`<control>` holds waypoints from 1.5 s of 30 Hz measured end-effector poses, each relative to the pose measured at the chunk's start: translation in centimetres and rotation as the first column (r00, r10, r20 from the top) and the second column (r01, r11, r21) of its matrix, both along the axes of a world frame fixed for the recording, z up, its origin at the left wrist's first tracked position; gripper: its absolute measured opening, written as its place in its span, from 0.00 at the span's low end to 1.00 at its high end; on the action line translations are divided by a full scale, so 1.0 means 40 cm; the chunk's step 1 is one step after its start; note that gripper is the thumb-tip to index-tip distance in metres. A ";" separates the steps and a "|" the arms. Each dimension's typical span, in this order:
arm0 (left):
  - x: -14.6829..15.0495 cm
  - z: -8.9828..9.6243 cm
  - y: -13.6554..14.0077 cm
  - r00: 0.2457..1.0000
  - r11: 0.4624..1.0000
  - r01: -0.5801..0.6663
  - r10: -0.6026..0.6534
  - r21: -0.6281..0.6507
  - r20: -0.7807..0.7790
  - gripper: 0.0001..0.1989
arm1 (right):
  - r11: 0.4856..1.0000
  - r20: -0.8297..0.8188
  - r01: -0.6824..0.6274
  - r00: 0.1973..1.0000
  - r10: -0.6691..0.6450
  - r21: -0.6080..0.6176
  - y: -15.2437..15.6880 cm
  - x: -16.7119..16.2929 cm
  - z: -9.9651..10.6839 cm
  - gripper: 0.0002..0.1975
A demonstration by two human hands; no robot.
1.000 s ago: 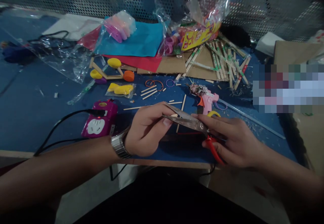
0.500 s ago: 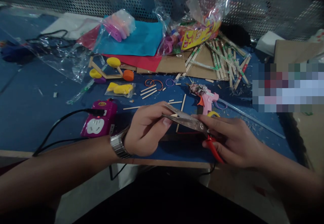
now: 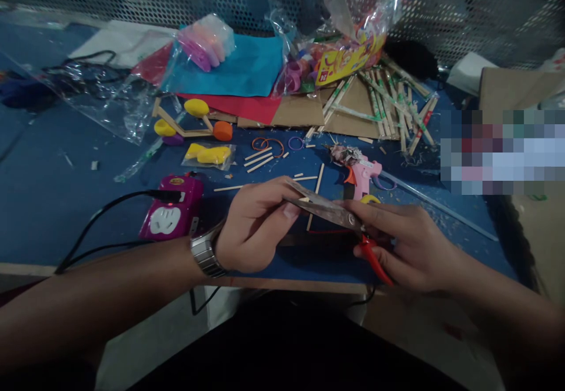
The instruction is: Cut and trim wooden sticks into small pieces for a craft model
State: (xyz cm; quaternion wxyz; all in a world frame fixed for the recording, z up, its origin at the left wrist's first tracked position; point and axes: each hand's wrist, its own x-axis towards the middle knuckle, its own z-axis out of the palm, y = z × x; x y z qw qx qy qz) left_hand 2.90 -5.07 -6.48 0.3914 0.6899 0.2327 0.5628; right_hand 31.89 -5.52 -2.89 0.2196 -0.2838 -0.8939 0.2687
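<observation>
My right hand (image 3: 404,247) grips red-handled scissors (image 3: 333,212), their blades pointing left toward my other hand. Between the partly parted blades, the pale end of a small wooden stick (image 3: 304,199) shows. My left hand (image 3: 256,223) is closed in a pinch around that stick, thumb and forefinger right at the blade tips; most of the stick is hidden in the fingers. Just beyond my hands, thin wooden sticks (image 3: 316,194) lie on the blue table (image 3: 110,149). A pink glue gun (image 3: 362,173) rests behind the scissors.
On the left stands a purple power socket (image 3: 170,208) with a plugged-in black cable. Behind lie a yellow packet (image 3: 208,154), a stick frame with coloured caps (image 3: 194,133), rubber bands (image 3: 269,145), blue sheets (image 3: 256,67) and bundled chopsticks (image 3: 384,105). A cardboard box (image 3: 498,96) is at right.
The scissor blades have drawn slightly closer together on the stick. Both hands stay in nearly the same place.
</observation>
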 end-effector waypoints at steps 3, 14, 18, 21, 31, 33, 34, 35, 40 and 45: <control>0.000 -0.003 0.000 1.000 1.000 0.006 -0.006 0.009 -0.007 0.10 | 1.000 0.001 0.005 1.000 -0.005 0.000 -0.001 0.002 -0.001 0.38; -0.001 0.002 0.000 0.999 0.999 -0.031 0.031 0.007 -0.027 0.09 | 0.983 0.127 0.043 0.990 -0.066 0.176 0.005 0.006 0.002 0.35; -0.003 0.000 0.000 0.999 1.000 -0.018 0.018 0.001 -0.027 0.10 | 0.991 0.100 0.020 0.994 -0.034 0.131 0.010 0.009 -0.002 0.33; -0.007 -0.001 0.000 1.000 0.999 0.022 -0.023 -0.035 -0.010 0.10 | 0.994 0.105 -0.001 0.994 -0.010 0.111 0.013 0.010 -0.002 0.32; -0.007 0.000 -0.003 0.999 0.996 0.028 -0.030 -0.086 -0.014 0.10 | 0.982 0.134 0.009 0.990 -0.035 0.189 0.011 0.013 -0.008 0.33; -0.004 0.000 -0.001 1.000 0.996 0.021 -0.021 -0.084 0.002 0.11 | 0.982 0.129 0.019 0.991 -0.044 0.190 0.010 0.013 -0.010 0.35; -0.003 0.001 0.000 1.000 0.996 0.025 -0.024 -0.082 0.014 0.12 | 0.981 0.125 0.025 0.991 -0.050 0.191 0.010 0.014 -0.010 0.35; -0.002 0.001 0.000 0.999 0.996 0.030 -0.029 -0.084 0.020 0.12 | 0.981 0.118 0.031 0.992 -0.054 0.190 0.010 0.014 -0.012 0.36; -0.001 0.000 0.000 1.000 0.994 0.006 -0.008 -0.110 -0.016 0.12 | 0.990 0.089 0.042 0.995 -0.054 0.134 0.011 0.011 -0.015 0.38; -0.001 0.010 0.000 0.999 0.997 -0.034 0.031 -0.069 -0.043 0.11 | 0.995 0.065 0.043 0.997 -0.049 0.085 0.009 0.005 -0.013 0.38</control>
